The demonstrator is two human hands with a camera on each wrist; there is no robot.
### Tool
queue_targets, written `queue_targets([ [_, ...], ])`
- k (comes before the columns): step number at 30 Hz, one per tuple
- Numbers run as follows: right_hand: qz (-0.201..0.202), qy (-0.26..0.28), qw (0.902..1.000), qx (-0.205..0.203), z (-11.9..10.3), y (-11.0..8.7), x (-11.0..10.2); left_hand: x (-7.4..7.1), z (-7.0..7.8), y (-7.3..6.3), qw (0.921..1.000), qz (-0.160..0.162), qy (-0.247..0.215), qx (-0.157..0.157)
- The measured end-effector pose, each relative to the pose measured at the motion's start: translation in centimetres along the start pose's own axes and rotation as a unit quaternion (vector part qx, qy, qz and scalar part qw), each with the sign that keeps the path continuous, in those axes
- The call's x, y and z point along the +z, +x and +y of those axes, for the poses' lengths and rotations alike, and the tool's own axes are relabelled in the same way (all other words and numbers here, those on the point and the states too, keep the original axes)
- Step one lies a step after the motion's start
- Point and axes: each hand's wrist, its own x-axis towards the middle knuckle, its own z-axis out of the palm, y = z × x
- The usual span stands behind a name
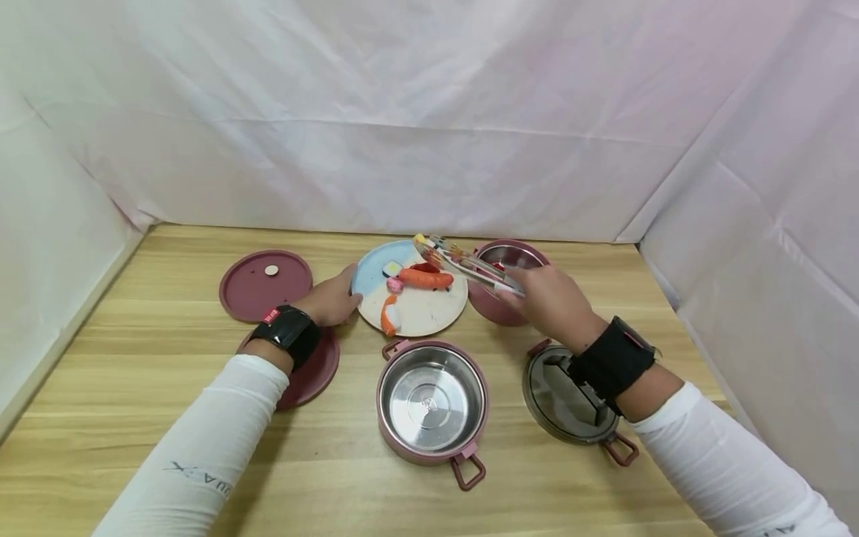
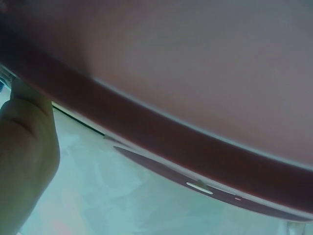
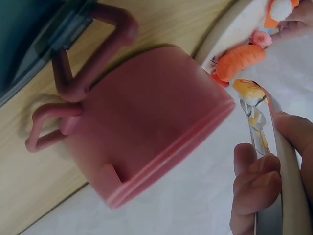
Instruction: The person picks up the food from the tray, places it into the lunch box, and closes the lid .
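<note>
My left hand (image 1: 333, 297) grips the left rim of a round blue-and-cream plate (image 1: 429, 319). On the plate lie a toy sausage (image 1: 426, 279), a shrimp sushi (image 1: 390, 316), a sushi roll (image 1: 392, 268), a pink piece (image 1: 394, 285) and a dark red piece (image 1: 424, 266). My right hand (image 1: 553, 302) holds metal tongs (image 1: 493, 277) over the plate's right side. Between their tips is a yellow-and-white food piece (image 3: 248, 90). Just under the tongs stands a maroon pot (image 3: 146, 112), with something red inside.
A steel-lined pot (image 1: 432, 406) stands in front, its handle pointing toward me. Right of it lies a dark lid (image 1: 570, 399) with maroon handles. Two maroon plates are at left: the far one (image 1: 244, 291) bears a small white disc (image 1: 271, 270); the near one (image 1: 322, 373) is partly under my left wrist.
</note>
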Motion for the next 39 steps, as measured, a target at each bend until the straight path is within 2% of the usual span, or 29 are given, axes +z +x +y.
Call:
queue_targets([
  [10, 0.081, 0.017, 0.9965, -0.014, 1.4, -2.2, -2.1, -0.5, 0.2, 0.1, 1.0, 0.001, 0.004, 0.0],
  [15, 0.093, 0.004, 0.9957, -0.005, 2.8, -3.8, -3.2, -0.4, 0.4, 0.0, 1.0, 0.001, 0.002, -0.001],
  [20, 0.105, -0.01, 0.9945, 0.001, 4.1, -5.6, -4.0, -0.6, 0.5, 0.0, 0.9999, 0.005, 0.0, 0.01],
  [28, 0.064, -0.025, 0.9973, 0.025, 5.6, -7.8, -4.1, -0.8, 0.5, 0.1, 1.0, -0.001, 0.007, 0.007],
  [34, 0.002, -0.028, 0.9983, 0.051, 6.2, -7.6, -4.5, -0.8, 0.6, -0.1, 0.9999, -0.002, 0.01, 0.01],
  [39, -0.039, -0.031, 0.9974, 0.052, 6.3, -7.1, -4.7, -0.6, 0.5, 0.1, 0.9998, 0.004, 0.011, 0.016],
])
